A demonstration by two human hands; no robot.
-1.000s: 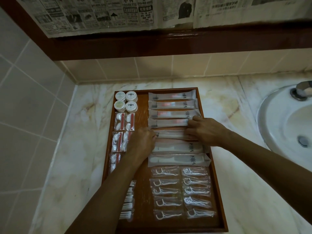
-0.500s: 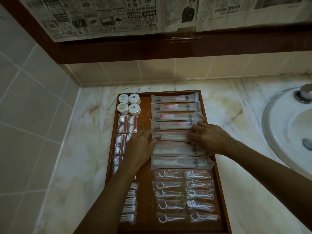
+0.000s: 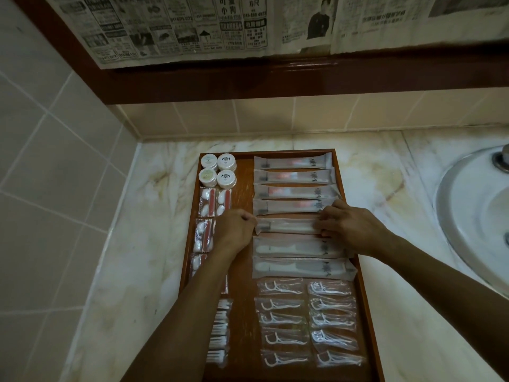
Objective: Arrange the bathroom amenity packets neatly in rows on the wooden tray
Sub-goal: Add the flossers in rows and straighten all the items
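A wooden tray (image 3: 243,194) lies on the marble counter, filled with amenity packets in rows. Long frosted packets are stacked down its right column. My left hand (image 3: 234,232) pinches the left end of the fifth long packet (image 3: 287,226), and my right hand (image 3: 349,227) grips its right end. Below lie two columns of floss pick packets (image 3: 305,323). On the left are round white soap boxes (image 3: 217,170), cotton packets (image 3: 210,202) and cotton swab packets (image 3: 219,334), partly hidden by my left forearm.
A white sink (image 3: 473,213) with a tap base sits to the right of the tray. Tiled walls close the left side and the back. A dark wooden frame with newspaper (image 3: 220,26) hangs above the counter.
Both hands have slid apart to the two ends of the fifth long packet, which now lies straighter in its row. The view shifted slightly.
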